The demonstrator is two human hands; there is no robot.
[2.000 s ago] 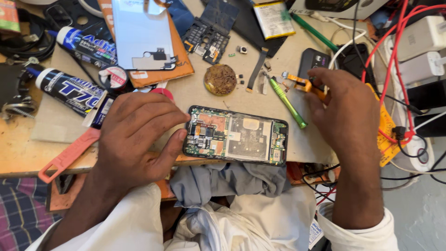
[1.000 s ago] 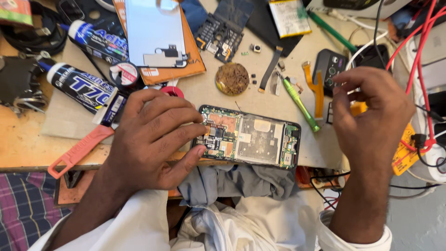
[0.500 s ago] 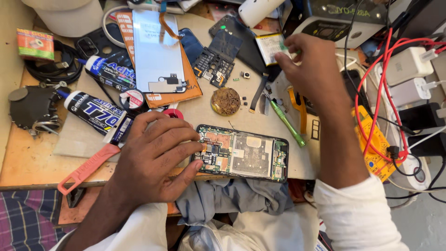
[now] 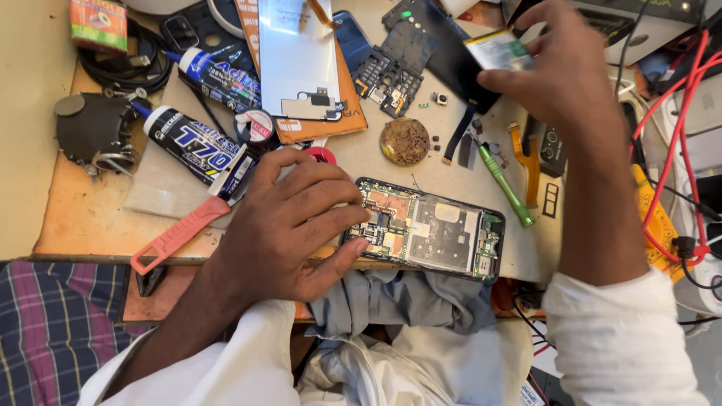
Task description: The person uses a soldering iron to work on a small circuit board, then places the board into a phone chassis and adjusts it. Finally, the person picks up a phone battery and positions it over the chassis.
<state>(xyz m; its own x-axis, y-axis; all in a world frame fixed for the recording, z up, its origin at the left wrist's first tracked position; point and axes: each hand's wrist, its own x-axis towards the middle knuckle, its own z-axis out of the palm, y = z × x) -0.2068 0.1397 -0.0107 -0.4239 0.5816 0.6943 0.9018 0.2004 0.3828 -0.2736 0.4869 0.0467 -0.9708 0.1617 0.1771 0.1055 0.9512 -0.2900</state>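
An opened phone [image 4: 432,234] with its circuit board bare lies at the near edge of the workbench. My left hand [image 4: 289,225] rests on its left end, fingers spread over the board and thumb under the edge. My right hand [image 4: 560,71] is stretched to the far right of the bench, fingers closed on a small flat rectangular part with a pale label [image 4: 498,49]. A green screwdriver [image 4: 505,184] lies between the phone and that hand.
Two black glue tubes [image 4: 197,143] and a red-handled tool [image 4: 177,234] lie at the left. A phone back panel on an orange card [image 4: 301,60], a plastic frame [image 4: 391,64], a round brown pad [image 4: 404,140], orange flex strips [image 4: 526,162] and red cables [image 4: 677,143] crowd the bench. Grey cloth [image 4: 410,301] hangs below.
My right hand has left the area beside the screwdriver, reached far back to the right and taken hold of the flat labelled part. My left hand has stayed on the phone.
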